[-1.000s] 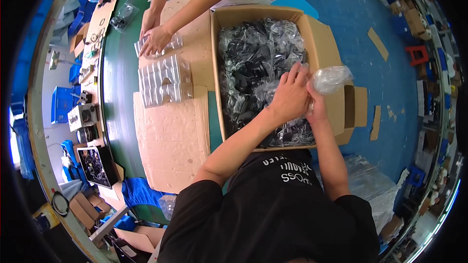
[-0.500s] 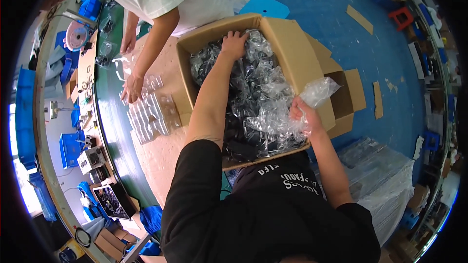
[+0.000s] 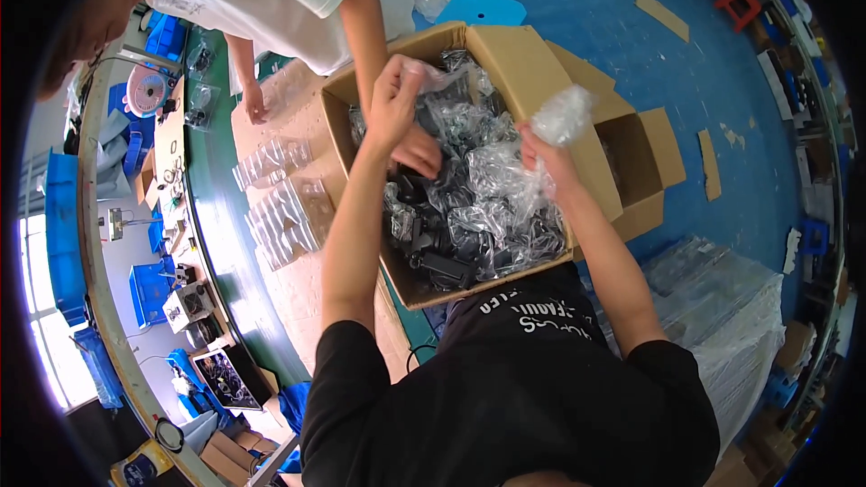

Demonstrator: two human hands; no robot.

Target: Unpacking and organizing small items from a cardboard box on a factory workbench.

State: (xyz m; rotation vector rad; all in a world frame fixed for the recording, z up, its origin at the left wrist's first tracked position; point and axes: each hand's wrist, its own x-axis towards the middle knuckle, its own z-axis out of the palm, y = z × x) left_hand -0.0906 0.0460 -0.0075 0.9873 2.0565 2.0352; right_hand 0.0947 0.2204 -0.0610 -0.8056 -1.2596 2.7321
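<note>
The left hand [image 3: 393, 104] is closed on a clear plastic film [image 3: 437, 79], above the open cardboard box [image 3: 507, 65]. The right hand [image 3: 547, 160] grasps bunched clear plastic [image 3: 565, 115] beside the box's right flap. Inside the box lie black items in clear wrapping [image 3: 483, 171]; a co-worker's hand [image 3: 418, 151] reaches among them. Ridged clear trays [image 3: 287, 218] rest to the left.

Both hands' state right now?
Left hand: closed, holding thin clear plastic film.
Right hand: closed, holding a bunched clear plastic wad.

Bright overall, white glare through window [image 3: 52, 338], sheen on green table [image 3: 233, 257] (edges strongly curved).
</note>
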